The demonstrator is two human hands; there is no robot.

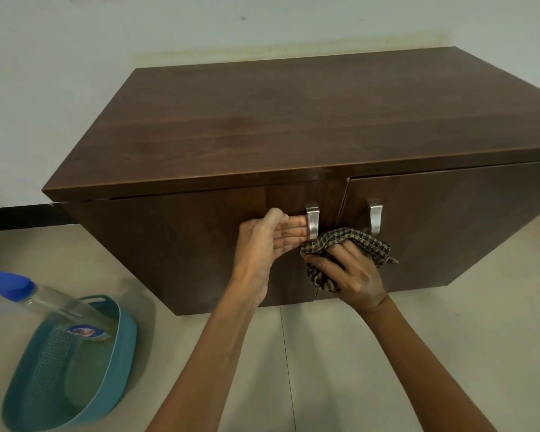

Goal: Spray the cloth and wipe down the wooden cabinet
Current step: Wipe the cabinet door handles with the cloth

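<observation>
Soft, even indoor light, moderately bright, falls from above and leaves no hard-edged shadows. The cabinet [293, 120] top carries a faint broad sheen, a pale streak of glare sits at the centre of its front edge, and the steel handles [312, 222] catch small highlights. Diffuse shadows of the forearms [219, 353] spread over the near floor [449, 338]. Focus is crisp at centre, where the weave of the cloth [356, 241] reads clearly. The wide lens bows the cabinet's edges and stretches its right end. At near left the bottle [53, 300] is blurred and the basket [128, 332] soft.
</observation>
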